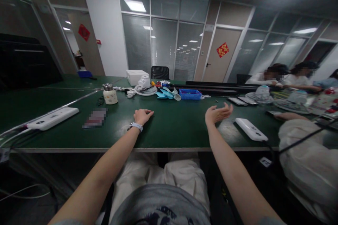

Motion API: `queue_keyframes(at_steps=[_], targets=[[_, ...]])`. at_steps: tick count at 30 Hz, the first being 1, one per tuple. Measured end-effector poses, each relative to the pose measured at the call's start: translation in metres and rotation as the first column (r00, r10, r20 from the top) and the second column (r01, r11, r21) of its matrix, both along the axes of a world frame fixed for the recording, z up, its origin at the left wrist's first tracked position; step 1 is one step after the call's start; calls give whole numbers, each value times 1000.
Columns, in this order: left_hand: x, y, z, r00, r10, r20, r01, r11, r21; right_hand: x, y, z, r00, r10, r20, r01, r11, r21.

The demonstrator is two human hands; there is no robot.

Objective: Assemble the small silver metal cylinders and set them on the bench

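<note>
My left hand (143, 116), with a pale watch (136, 126) on its wrist, rests over the green table (169, 126). Its fingers are curled in toward the thumb, and I see no object in them. My right hand (218, 113) is held over the table farther right, palm turned inward, fingers stretched and apart, holding nothing. Nearest to it is a white power-bank-like device (250, 129) with a cable. Beyond the hands lie light-blue fan blades (166, 93), a white fan grille (146, 91) and a white fan body (144, 82).
A blue basket (190, 94) with small parts stands at the back. On the left are a cream bottle (110, 95), a pixelated flat item (95, 117) and another white device (54, 118). A person's pale sleeve (298, 137) is close on my right; other people sit farther back.
</note>
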State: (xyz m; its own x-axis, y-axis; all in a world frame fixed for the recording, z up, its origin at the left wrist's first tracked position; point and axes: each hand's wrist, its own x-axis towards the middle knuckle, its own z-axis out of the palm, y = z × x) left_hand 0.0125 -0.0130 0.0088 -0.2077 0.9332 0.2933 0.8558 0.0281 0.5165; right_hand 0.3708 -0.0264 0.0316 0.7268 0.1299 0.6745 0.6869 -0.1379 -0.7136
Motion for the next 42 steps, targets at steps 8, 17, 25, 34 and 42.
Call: queue_keyframes(at_steps=[8,17,25,34,42], targets=[[-2,2,1,954,198,225,-230,965,128,-142,16,-14,383,923,-32,-773,302,-558],[1,3,1,967,185,177,-206,972,109,-215,38,-22,394,914,-92,-683,224,-695],[2,1,2,969,180,171,-197,976,94,-183,19,-2,339,934,114,-736,339,-585],[1,4,-1,974,176,144,-189,979,78,48,-5,20,962,212,170,-167,956,-243],[2,1,4,974,173,147,-184,981,58,85,-10,1,998,20,-65,-50,870,-490]])
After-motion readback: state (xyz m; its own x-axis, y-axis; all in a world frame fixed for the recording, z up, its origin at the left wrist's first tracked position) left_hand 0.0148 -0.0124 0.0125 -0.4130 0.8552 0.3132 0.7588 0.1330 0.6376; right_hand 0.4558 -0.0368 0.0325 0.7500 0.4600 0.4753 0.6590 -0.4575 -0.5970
